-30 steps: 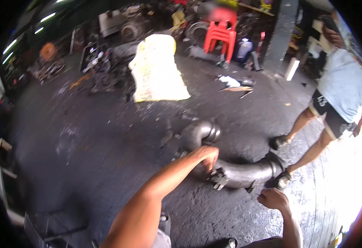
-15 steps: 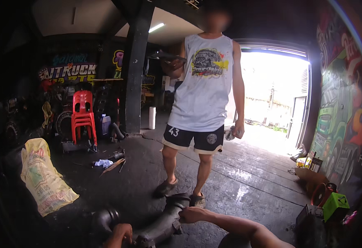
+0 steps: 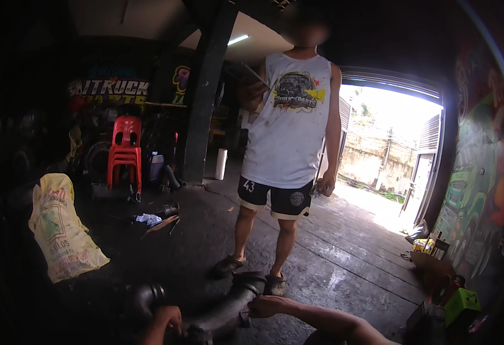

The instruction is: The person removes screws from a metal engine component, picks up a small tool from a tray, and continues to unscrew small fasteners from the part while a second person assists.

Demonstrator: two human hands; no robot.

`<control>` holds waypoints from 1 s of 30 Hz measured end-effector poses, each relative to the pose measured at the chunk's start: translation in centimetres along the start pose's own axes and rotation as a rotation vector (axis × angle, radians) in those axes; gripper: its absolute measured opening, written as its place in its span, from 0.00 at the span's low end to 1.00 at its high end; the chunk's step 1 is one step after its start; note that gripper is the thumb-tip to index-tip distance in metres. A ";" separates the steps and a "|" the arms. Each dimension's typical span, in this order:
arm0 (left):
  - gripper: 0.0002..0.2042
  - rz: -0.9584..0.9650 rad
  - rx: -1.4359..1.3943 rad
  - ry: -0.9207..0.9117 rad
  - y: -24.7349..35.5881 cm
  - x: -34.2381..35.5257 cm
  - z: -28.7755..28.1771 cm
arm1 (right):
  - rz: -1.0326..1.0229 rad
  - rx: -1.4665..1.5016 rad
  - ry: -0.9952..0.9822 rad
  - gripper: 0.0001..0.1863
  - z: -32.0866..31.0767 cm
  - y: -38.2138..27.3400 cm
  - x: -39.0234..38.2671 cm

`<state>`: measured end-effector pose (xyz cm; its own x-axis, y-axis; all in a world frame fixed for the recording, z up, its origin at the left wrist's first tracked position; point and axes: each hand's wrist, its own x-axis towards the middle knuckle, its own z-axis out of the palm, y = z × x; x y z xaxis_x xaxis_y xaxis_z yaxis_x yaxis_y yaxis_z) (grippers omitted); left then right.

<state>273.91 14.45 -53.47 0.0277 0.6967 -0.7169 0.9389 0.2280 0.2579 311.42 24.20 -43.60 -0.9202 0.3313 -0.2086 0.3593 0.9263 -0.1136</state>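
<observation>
A thick, dark curved pipe (image 3: 224, 313) lies low in front of me, its ribbed, flanged end pointing away. My right hand (image 3: 263, 306) is closed against its right side, by a small projecting bracket; what the fingertips grip is hidden. Left of the pipe, my left hand (image 3: 168, 317) has its fingers curled down towards the near end, and their tips are too dark to make out. Beyond my left hand rests a second dark rounded part with a ringed end (image 3: 150, 296).
A person in a white sleeveless shirt (image 3: 286, 149) stands just beyond the pipe, holding a flat dark device (image 3: 256, 77). A yellow sack (image 3: 62, 236) lies left. Stacked red chairs (image 3: 126, 152) stand behind, near a dark pillar (image 3: 206, 98). A green box (image 3: 462, 306) sits right.
My view has shifted slightly left, so the background sits further right. The standing person's device has tilted up. Both my hands stay by the pipe, with little visible movement.
</observation>
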 end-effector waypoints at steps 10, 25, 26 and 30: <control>0.19 0.000 -0.010 -0.012 -0.3 1.0 1.4 | -0.038 -0.034 -0.074 0.22 1.3 -0.4 0.1; 0.49 -0.042 -1.050 1.837 -8.6 -15.3 -10.6 | -0.002 0.033 -0.009 0.16 -0.1 -0.3 -0.1; 0.47 0.024 -1.076 1.946 -10.1 -16.7 -10.7 | -0.027 0.045 -0.008 0.16 -0.1 -0.9 0.3; 0.42 0.065 -1.277 2.145 -12.9 -20.5 -8.5 | 0.019 0.081 -0.050 0.17 -0.8 -3.5 0.5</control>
<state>258.35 3.00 -36.63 -0.9217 -0.0382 0.3860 0.3822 -0.2593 0.8869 309.59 21.30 -42.56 -0.9049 0.3375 -0.2594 0.3899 0.9017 -0.1867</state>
